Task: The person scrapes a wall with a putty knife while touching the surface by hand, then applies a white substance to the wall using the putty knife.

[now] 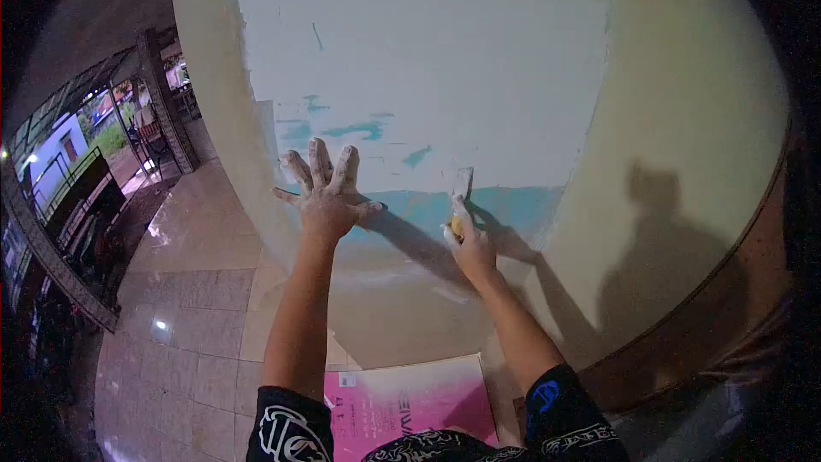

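My left hand [323, 197], dusted with white, is spread wide against the wall, fingers pointing up, just below several turquoise patches. In my right hand [472, 244] is a putty knife [463, 181], its yellowish handle in my closed fingers and its blade pointing up. The blade overlaps the lower edge of the white coating [428, 60] on the wall. Beneath that edge runs a turquoise band [522, 210], with my right hand in front of it. White smears also mark my right fingers.
A pink printed sheet or box [406, 402] lies below my arms. Glossy floor tiles [192, 359] stretch to the left, toward a pillar [162, 103] and an open side with railings. Cream wall [684, 77] borders the coating on the right, where my shadow falls.
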Tool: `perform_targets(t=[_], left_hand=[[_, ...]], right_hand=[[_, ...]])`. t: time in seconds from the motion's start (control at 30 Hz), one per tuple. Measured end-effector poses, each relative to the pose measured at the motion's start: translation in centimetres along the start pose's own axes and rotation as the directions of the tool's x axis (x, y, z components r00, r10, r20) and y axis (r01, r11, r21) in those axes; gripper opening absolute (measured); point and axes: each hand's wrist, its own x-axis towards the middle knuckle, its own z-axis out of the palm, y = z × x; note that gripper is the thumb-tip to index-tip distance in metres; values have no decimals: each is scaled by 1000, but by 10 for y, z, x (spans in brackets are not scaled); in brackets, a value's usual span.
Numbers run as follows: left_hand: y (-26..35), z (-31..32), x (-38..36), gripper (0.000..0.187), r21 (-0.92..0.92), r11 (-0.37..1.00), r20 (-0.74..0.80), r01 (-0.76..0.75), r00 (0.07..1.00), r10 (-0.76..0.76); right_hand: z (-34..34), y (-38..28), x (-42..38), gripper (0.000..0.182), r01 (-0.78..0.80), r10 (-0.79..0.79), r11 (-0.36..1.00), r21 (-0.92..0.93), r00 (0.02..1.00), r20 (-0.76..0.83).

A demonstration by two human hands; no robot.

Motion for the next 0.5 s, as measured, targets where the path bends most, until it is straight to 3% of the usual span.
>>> perform_targets(t=[0.03, 0.1, 0.13, 0.23, 0.3, 0.33, 0.4, 0.5], left_hand=[[2, -2, -1, 127, 3, 1000, 74, 30, 997, -30], [2, 2, 0, 125, 6, 1000, 40, 29, 999, -29], [1, 3, -1, 124, 12, 1000, 19, 19, 1000, -19], [-9, 28, 2, 122, 30, 999, -97, -27, 995, 29], [-19, 42, 4, 122, -61, 984, -279, -165, 950, 142], [-18, 35, 2, 122, -55, 984, -278, -168, 949, 146], [-6, 14, -2, 124, -33, 999, -52, -39, 998, 37], [-1, 7, -3, 124, -16, 1000, -15, -7, 1000, 6]], right_hand=[[7, 6, -9, 74, -1, 1, 1000, -4, 1000, 0], [16, 16, -16, 73, 153, -157, 986, -70, 985, -72], [5, -1, -5, 72, -10, 11, 999, -51, 999, 35], [-17, -34, 40, 72, -96, 97, 995, -26, 992, 76], [-11, -35, 33, 71, -162, 167, 985, -52, 979, 116], [4, -22, 13, 71, -100, 104, 994, -47, 989, 105], [13, -8, -12, 70, 113, -109, 992, -65, 992, 59], [15, -10, 0, 70, 48, -45, 998, -42, 997, 70]])
